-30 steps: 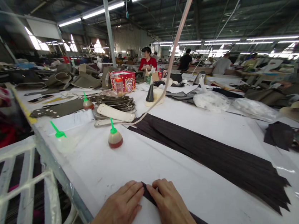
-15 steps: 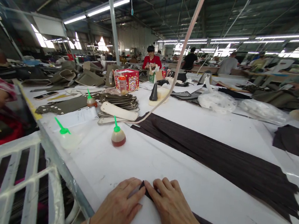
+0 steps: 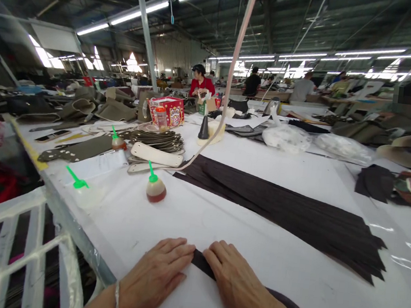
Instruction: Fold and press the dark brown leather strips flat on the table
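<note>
A narrow dark strip (image 3: 203, 264) lies on the white tabletop, running from between my hands off to the lower right. My left hand (image 3: 158, 277), with a bracelet at the wrist, presses its closed fingers on the strip's far end; those fingers hide that end. On the strip a little to the right, my right hand (image 3: 232, 278) has its fingers bent and closed down on it, thumb side inward. Beyond the hands lies a stack of similar long dark strips (image 3: 277, 204). A squeeze bottle (image 3: 155, 191) with green nozzle and reddish-brown liquid stands ahead of my left hand.
Another green-nozzled bottle (image 3: 80, 186) and a smaller one (image 3: 118, 141) stand left. Studded pieces (image 3: 157, 139), a black cone (image 3: 204, 128) and plastic bags (image 3: 287, 136) sit farther back. A hose (image 3: 234, 63) hangs down. A white slatted rack (image 3: 44, 244) adjoins the table's left edge.
The strip's raised, folded tip between my fingertips now lies flat. My hands have moved slightly apart, showing more of the strip. The view has swung a little to the right.
</note>
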`<state>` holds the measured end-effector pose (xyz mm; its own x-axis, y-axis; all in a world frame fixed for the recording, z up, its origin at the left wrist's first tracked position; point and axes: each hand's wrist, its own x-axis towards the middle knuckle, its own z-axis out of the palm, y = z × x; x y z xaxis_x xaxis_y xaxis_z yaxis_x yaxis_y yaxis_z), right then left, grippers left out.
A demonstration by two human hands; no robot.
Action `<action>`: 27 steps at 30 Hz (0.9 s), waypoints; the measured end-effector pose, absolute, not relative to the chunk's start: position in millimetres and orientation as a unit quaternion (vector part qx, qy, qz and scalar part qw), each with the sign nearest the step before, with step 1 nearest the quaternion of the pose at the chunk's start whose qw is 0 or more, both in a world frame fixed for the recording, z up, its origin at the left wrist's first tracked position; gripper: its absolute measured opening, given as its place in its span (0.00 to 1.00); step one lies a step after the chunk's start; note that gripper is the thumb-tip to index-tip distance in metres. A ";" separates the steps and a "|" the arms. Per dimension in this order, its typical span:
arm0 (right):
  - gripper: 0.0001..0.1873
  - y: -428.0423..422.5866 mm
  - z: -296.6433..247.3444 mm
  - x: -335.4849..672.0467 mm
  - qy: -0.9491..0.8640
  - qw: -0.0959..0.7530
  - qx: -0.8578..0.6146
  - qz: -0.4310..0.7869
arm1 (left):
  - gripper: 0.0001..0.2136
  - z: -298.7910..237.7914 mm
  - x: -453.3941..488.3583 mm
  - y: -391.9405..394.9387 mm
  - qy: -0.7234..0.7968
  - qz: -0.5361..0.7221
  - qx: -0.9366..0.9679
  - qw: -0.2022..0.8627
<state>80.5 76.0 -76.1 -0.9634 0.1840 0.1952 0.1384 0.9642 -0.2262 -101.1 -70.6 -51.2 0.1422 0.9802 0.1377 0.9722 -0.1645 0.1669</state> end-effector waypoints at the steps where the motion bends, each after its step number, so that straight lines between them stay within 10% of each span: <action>1: 0.18 77.4 -74.7 83.1 -0.986 0.103 -0.074 0.108 | 0.18 -50.0 -102.3 -69.5 0.643 0.102 0.759 0.023; 27: 0.14 94.0 -55.9 145.1 -0.994 0.089 -0.021 0.059 | 0.24 -46.7 -87.0 -49.6 0.646 0.030 0.763 0.005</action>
<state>145.1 94.0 -55.9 -0.9834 0.0517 0.1739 0.0309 0.9922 -0.1204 -87.0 -49.6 -46.7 0.1634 0.9857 0.0400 0.9852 -0.1652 0.0463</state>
